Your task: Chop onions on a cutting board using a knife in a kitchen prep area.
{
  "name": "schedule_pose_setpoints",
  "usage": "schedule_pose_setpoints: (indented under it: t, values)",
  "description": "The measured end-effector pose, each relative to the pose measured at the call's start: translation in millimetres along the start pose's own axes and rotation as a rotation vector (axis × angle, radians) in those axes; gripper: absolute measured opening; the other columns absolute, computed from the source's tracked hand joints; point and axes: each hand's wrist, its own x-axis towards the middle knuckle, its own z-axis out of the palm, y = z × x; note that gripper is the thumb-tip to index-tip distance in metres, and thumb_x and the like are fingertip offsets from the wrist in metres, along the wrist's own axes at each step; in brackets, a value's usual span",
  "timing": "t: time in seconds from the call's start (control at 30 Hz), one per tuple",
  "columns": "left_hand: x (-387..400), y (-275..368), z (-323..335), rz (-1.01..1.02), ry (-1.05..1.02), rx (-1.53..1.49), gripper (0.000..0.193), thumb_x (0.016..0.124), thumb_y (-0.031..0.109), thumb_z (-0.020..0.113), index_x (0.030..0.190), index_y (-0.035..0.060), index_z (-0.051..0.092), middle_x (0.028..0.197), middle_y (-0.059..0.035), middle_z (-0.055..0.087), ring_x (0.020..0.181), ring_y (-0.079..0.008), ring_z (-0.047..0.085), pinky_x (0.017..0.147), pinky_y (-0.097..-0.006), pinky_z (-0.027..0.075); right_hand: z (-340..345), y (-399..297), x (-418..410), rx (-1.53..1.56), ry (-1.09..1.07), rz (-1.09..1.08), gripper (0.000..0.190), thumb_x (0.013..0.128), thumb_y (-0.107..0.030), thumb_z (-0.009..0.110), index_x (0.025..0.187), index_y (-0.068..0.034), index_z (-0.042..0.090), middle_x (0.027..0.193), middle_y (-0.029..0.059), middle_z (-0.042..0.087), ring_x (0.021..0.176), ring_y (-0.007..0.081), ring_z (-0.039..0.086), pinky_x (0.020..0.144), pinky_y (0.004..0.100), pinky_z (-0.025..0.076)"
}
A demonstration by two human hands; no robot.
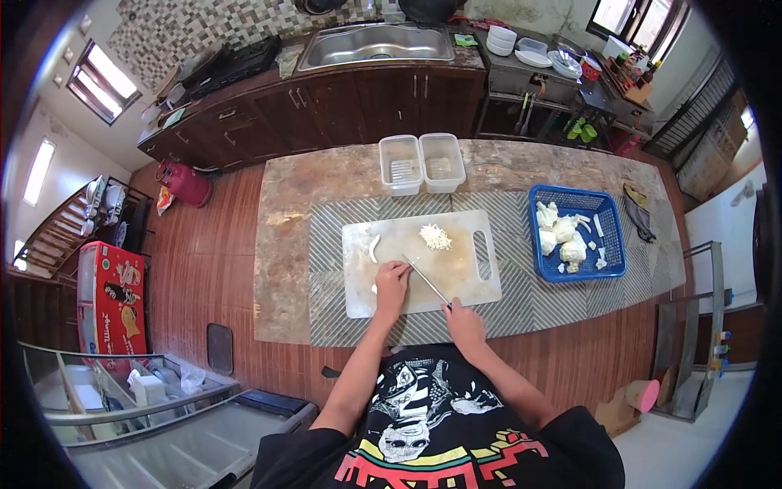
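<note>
A white plastic cutting board [421, 223] lies on the table before me. My right hand [465, 327] grips a kitchen knife [431, 283] by its dark handle, the blade slanting up and left across the board. Close to the blade's tip, my left hand [393, 282] rests on the board with fingers bunched; whether they pinch a small piece is hidden. A heap of finely chopped white vegetable [435, 237] sits at the board's upper right. Left of it lies a curved white strip [374, 249], and a small white bit [374, 289] shows beside my left hand.
Right of the board, a blue plastic basket [580, 276] holds white pieces that look like cauliflower [573, 250]. Two clear plastic containers [401, 165] stand side by side beyond the board. A dark cloth item [638, 214] lies at the right end of the wooden table [287, 244].
</note>
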Motion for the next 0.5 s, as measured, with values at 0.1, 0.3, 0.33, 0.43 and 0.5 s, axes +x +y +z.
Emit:
schedule_pose_setpoints:
  t: [0.1,0.3,0.33,0.43,0.5]
  values:
    - [-2.4,-2.2,1.5,-0.004,0.014,-0.002,0.010,0.083,0.006,0.076,0.091,-0.0004,0.077,0.092,-0.0159,0.071,0.079,-0.0303,0.066,0.068,-0.0375,0.054,-0.9,4.1,1.7,0.001,0.002,0.034,0.038,0.102,-0.041,0.054,0.094,-0.004,0.057,0.069,0.0233,0.067,0.068,0.0440,0.069,0.061,0.0529,0.057]
    - [-0.4,-0.2,0.0,-0.107,-0.033,-0.089,0.006,0.082,0.002,0.072,0.087,0.0001,0.075,0.087,-0.0150,0.071,0.084,-0.0336,0.065,0.077,-0.0414,0.052,-10.1,-6.9,8.2,0.109,-0.037,0.084,0.044,0.102,-0.043,0.053,0.097,0.000,0.061,0.076,0.0272,0.068,0.076,0.0470,0.069,0.066,0.0560,0.056]
    - [-0.1,-0.2,0.1,-0.107,-0.033,-0.090,0.006,0.082,0.002,0.072,0.087,0.0001,0.075,0.087,-0.0150,0.071,0.084,-0.0336,0.065,0.077,-0.0414,0.052,-9.0,-7.9,6.6,0.109,-0.036,0.084,0.044,0.102,-0.043,0.053,0.097,0.000,0.061,0.076,0.0272,0.068,0.076,0.0470,0.069,0.066,0.0560,0.056]
    - [0.0,-1.0,1.7,-0.112,-0.016,-0.078,0.007,0.080,0.001,0.072,0.086,0.0011,0.075,0.085,-0.0144,0.071,0.082,-0.0334,0.065,0.077,-0.0413,0.052,-8.8,-12.1,1.0,0.146,-0.087,0.089,0.045,0.102,-0.043,0.053,0.097,0.001,0.062,0.077,0.0275,0.068,0.077,0.0476,0.069,0.068,0.0566,0.055]
    - [0.3,-1.4,3.0,-0.127,0.004,-0.108,0.008,0.078,0.001,0.072,0.085,0.0011,0.075,0.084,-0.0147,0.072,0.080,-0.0340,0.065,0.076,-0.0417,0.052,-10.1,-14.6,-2.3,0.150,-0.074,0.091,0.044,0.102,-0.042,0.053,0.097,0.001,0.062,0.078,0.0276,0.068,0.077,0.0477,0.069,0.068,0.0565,0.055]
